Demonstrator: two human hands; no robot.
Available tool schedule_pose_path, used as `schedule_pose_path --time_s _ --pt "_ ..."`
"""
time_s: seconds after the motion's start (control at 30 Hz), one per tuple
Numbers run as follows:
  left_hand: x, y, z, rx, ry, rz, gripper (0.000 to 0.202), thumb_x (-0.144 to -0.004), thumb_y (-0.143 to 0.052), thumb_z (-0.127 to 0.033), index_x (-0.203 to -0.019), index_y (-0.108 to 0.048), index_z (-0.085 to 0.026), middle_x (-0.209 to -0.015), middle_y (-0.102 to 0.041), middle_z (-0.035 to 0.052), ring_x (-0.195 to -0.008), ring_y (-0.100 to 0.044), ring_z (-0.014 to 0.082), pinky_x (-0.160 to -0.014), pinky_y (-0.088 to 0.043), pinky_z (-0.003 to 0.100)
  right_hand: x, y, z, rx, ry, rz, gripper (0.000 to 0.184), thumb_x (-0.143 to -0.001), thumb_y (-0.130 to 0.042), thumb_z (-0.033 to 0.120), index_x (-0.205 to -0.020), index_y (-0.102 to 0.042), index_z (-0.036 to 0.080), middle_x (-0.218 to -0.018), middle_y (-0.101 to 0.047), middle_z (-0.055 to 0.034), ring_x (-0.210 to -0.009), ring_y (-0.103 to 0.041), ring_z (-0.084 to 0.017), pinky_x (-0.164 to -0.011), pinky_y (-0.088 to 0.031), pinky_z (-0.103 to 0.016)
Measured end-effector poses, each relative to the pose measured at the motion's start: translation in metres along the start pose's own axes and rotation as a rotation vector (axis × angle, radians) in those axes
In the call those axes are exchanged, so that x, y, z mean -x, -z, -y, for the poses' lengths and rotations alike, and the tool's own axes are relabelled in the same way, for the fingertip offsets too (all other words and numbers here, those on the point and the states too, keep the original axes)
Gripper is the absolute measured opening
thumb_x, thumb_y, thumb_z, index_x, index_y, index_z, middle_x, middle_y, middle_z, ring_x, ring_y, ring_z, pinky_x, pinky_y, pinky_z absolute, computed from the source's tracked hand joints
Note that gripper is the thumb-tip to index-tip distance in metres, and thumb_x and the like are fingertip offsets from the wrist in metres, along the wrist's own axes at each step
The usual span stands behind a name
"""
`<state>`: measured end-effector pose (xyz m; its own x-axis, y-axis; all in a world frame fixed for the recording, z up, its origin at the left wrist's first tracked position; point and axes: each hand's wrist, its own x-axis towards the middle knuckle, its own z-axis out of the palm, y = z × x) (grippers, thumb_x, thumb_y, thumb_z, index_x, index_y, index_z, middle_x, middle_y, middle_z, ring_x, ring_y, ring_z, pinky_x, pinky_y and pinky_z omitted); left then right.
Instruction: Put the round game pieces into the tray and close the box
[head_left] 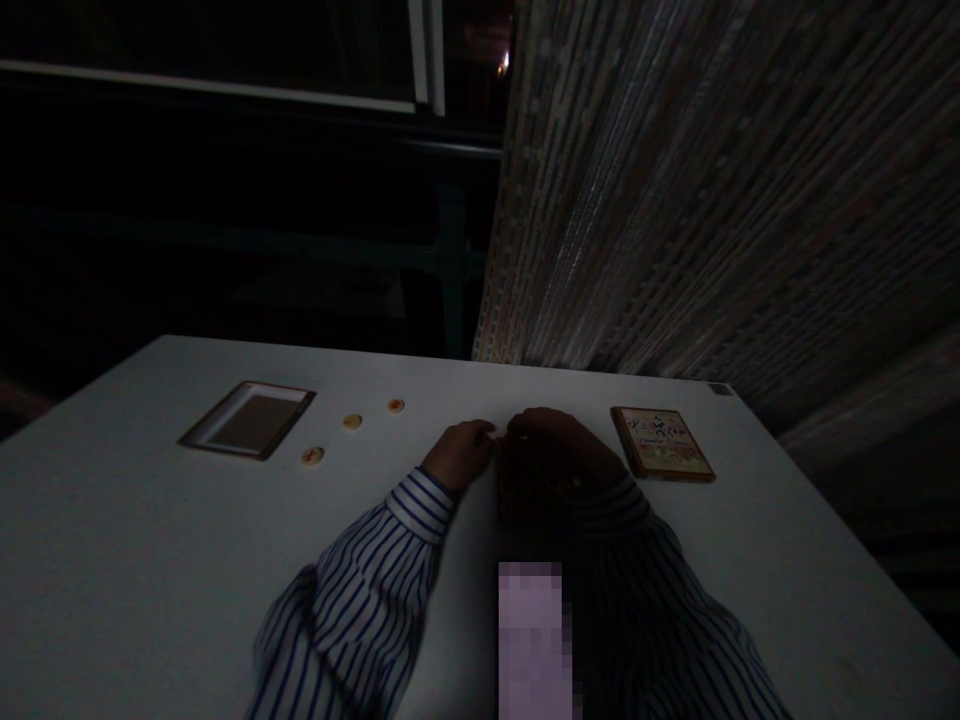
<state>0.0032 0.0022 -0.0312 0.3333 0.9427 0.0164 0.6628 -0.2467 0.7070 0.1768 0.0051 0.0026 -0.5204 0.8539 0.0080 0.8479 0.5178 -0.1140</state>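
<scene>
Both my hands rest close together on a white table (112, 560) in dim light. My left hand (459, 452) has its fingers curled, fingertips near those of my right hand (559, 450), which is also curled and lies in shadow. What they hold, if anything, is too dark to see. Three small round game pieces lie to the left: one (313, 457) nearest the tray, one (352, 422) in the middle and one (396, 405) farthest back. Striped sleeves cover both forearms.
An open box tray (247, 420) with a dark rim lies at the left. A box lid (661, 442) with printed art lies right of my right hand. A striped curtain (712, 200) hangs behind the table on the right. The background left is dark.
</scene>
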Motion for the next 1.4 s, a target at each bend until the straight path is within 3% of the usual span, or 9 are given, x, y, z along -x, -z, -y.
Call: schedule_pose_path --time_s 0.33,0.5,1.0,1.4 --pt "0.0 -0.002 0.001 -0.012 -0.013 0.03 0.033 -0.081 -0.045 -0.02 -0.108 -0.062 -0.011 -0.105 -0.066 0.0133 -0.099 -0.06 0.0225 -0.09 -0.042 0.033 0.0 -0.001 0.006 0.106 0.03 0.087 0.024 -0.086 -0.044 0.028 -0.088 -0.065 0.016 -0.083 -0.067 -0.0107 -0.075 -0.063 -0.021 -0.064 -0.045 -0.028" --pt "0.001 -0.001 -0.001 -0.048 -0.005 0.03 0.034 -0.08 -0.046 -0.019 -0.109 -0.062 -0.013 -0.106 -0.066 0.011 -0.099 -0.06 0.0203 -0.088 -0.043 0.029 -0.001 -0.001 0.008 0.124 0.009 0.11 0.025 -0.086 -0.045 0.03 -0.087 -0.065 0.016 -0.082 -0.068 -0.0099 -0.075 -0.064 -0.021 -0.061 -0.045 -0.026" --pt "0.001 -0.002 -0.001 -0.079 -0.022 0.078 0.034 -0.079 -0.045 -0.018 -0.106 -0.064 -0.012 -0.104 -0.067 0.0125 -0.096 -0.061 0.0221 -0.084 -0.045 0.031 -0.002 -0.004 0.009 0.14 0.0 0.101 0.021 -0.084 -0.046 0.024 -0.087 -0.066 0.016 -0.083 -0.068 -0.011 -0.077 -0.064 -0.022 -0.063 -0.046 -0.028" --pt "0.002 0.001 -0.004 -0.115 -0.028 0.117 0.034 -0.08 -0.042 -0.016 -0.107 -0.064 -0.013 -0.106 -0.066 0.011 -0.099 -0.06 0.0212 -0.088 -0.044 0.031 -0.003 0.001 0.013 0.128 -0.017 0.158 0.025 -0.086 -0.045 0.03 -0.088 -0.066 0.016 -0.085 -0.068 -0.0109 -0.077 -0.065 -0.021 -0.064 -0.046 -0.028"
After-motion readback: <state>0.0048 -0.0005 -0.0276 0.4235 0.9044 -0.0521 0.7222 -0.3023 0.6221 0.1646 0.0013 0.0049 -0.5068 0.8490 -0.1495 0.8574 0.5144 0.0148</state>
